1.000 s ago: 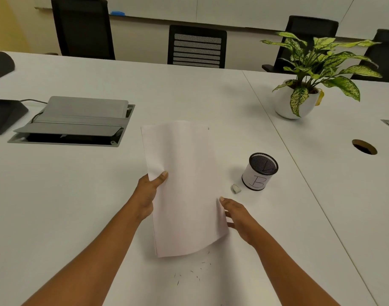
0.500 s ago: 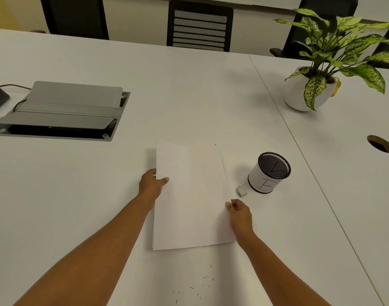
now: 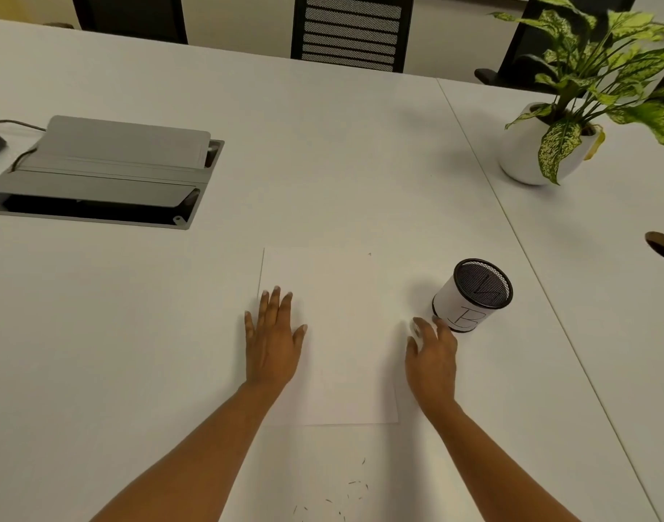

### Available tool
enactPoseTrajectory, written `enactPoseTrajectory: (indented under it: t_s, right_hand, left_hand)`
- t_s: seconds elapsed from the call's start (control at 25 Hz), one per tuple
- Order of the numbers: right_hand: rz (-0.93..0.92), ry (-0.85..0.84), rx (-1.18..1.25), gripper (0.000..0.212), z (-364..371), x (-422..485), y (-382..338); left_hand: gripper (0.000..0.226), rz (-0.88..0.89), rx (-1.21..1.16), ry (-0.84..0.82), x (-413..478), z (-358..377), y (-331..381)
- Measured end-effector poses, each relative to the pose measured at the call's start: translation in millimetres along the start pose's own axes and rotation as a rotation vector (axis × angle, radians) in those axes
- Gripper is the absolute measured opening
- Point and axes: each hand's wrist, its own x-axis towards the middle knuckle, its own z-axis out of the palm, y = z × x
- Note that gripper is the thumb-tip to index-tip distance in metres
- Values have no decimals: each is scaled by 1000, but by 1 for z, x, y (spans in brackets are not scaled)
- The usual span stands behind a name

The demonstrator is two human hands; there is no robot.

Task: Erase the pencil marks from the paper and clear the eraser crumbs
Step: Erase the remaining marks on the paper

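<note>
On the table (image 3: 134, 333), left hand (image 3: 272, 344): flat, fingers spread, pressing the paper (image 3: 345, 333)
Right hand (image 3: 432, 356): fingers bent over the eraser (image 3: 414, 327); grip unclear
Paper: flat, white; crumbs (image 3: 345, 499) near its front edge

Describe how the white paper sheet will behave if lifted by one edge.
Probably floppy: the white sheet of paper lies so flat on the white table its edges barely show. Likely light and apt to slide, which may be why the left hand presses flat on it.

Mesh cup (image 3: 472, 295) just beside right hand (image 3: 432, 357)
</note>
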Motion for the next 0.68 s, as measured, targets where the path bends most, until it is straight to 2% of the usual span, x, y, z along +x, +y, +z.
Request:
enactPoseTrajectory:
  t_s: [0.08,0.16,0.24,0.32,0.44,0.6,0.68]
  right_hand:
    - [-23,-46,-65,34,2,9,7]
    - [-103,-15,-103,31,4,13,8]
    - [-143,34,-76,27,6,15,0]
    - [-118,37,65,28,9,17,-17]
    - [-2,-134,401,27,20,21,-54]
    - [31,-242,490,25,42,32,-91]
    - [-17,-279,414,26,54,37,-104]
  left_hand:
    - [58,29,71,-35,-4,6,-1]
    - [66,9,110,-96,-6,11,-3]
    - [73,-33,127,-108,-7,15,-4]
    - [74,-31,139,-87,-7,18,-3]
    - [72,-26,168,-69,-8,18,-2]
    - [67,-18,173,-50,-7,19,-2]
    - [65,-20,163,-46,-6,22,-2]
